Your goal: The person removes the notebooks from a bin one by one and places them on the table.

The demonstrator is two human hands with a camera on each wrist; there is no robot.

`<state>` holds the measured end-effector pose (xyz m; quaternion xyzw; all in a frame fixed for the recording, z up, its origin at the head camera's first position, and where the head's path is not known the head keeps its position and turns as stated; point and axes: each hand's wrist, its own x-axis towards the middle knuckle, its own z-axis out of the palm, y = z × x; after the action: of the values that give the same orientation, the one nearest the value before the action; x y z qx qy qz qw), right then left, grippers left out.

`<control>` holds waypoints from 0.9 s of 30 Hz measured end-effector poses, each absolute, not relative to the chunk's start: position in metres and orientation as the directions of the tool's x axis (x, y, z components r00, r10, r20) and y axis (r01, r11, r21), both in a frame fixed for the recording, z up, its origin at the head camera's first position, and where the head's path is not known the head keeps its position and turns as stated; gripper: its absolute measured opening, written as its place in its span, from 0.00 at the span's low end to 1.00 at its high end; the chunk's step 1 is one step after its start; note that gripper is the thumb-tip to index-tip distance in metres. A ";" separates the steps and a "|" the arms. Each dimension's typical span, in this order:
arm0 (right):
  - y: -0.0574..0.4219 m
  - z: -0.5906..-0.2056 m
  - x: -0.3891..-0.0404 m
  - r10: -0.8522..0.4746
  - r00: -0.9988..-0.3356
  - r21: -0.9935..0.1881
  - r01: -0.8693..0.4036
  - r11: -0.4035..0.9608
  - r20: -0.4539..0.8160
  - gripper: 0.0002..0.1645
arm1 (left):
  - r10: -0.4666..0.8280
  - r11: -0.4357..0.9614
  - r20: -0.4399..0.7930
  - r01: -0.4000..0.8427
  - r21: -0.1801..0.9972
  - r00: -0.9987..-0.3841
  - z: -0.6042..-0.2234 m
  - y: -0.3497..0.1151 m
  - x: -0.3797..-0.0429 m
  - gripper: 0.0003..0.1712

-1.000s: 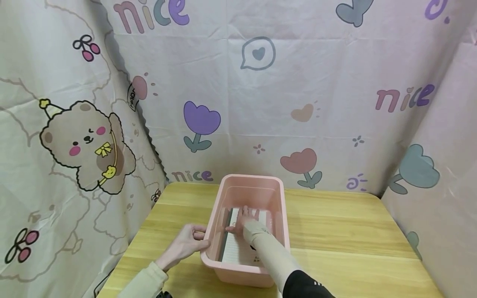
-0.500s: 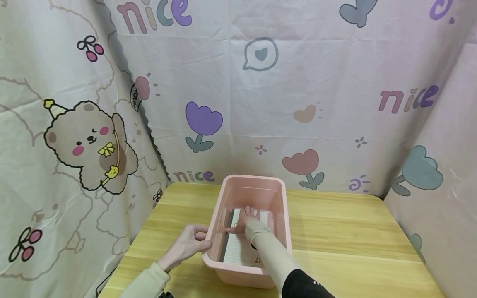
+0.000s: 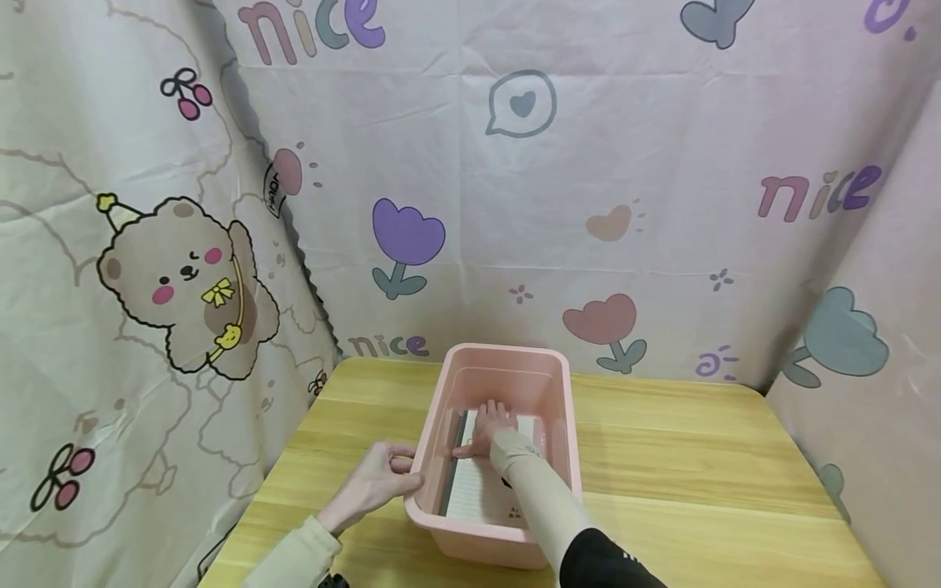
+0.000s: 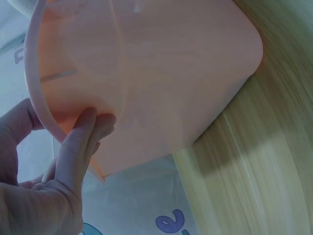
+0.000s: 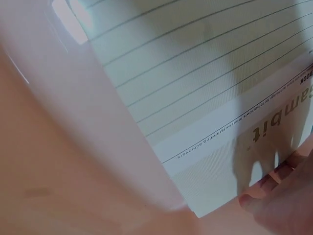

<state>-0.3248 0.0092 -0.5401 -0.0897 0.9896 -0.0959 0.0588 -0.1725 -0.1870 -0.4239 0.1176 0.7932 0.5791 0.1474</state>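
Observation:
A pink plastic bin (image 3: 511, 349) stands on the wooden table. My left hand (image 3: 373, 480) grips its left rim, thumb on one side and fingers on the other; in the left wrist view, fingers (image 4: 80, 134) press against the bin's wall. Flat on the bin's floor lies a notebook (image 3: 476, 496) with a lined, printed cover and a dark strip along its left side. My right hand (image 3: 491, 429) reaches inside and rests over the notebook's far part, thumb out to the left. In the right wrist view, fingertips (image 5: 252, 201) meet an edge of the notebook.
The wooden tabletop (image 3: 684, 465) extends to both sides of the bin. A patterned cloth (image 3: 470, 180) hangs behind it, with another patterned cloth (image 3: 132, 343) along the left. A dark cord (image 3: 213, 555) runs beside the table's left edge.
The right hand's fingers have drawn closer together over the notebook. The left hand keeps its hold on the rim. The whole scene sits slightly farther right in the head view.

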 end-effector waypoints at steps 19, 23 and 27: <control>0.011 -0.528 -0.328 -0.242 -0.970 -0.076 -0.242 0.967 0.006 0.69 | 0.342 0.307 -0.094 0.017 0.952 -0.935 -0.422 -0.185 -0.172 0.29; 0.012 -0.527 -0.331 -0.261 -0.965 -0.111 -0.260 0.959 0.001 0.62 | 0.337 0.308 -0.101 0.009 0.951 -0.936 -0.422 -0.184 -0.171 0.29; 0.014 -0.528 -0.335 -0.267 -0.964 -0.141 -0.265 0.954 0.007 0.54 | 0.324 0.315 -0.110 -0.002 0.949 -0.940 -0.421 -0.183 -0.170 0.30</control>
<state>-0.3353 0.0136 -0.5282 -0.1344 0.9884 -0.0704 0.0061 -0.1703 -0.1832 -0.4214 0.1006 0.7986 0.5763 0.1415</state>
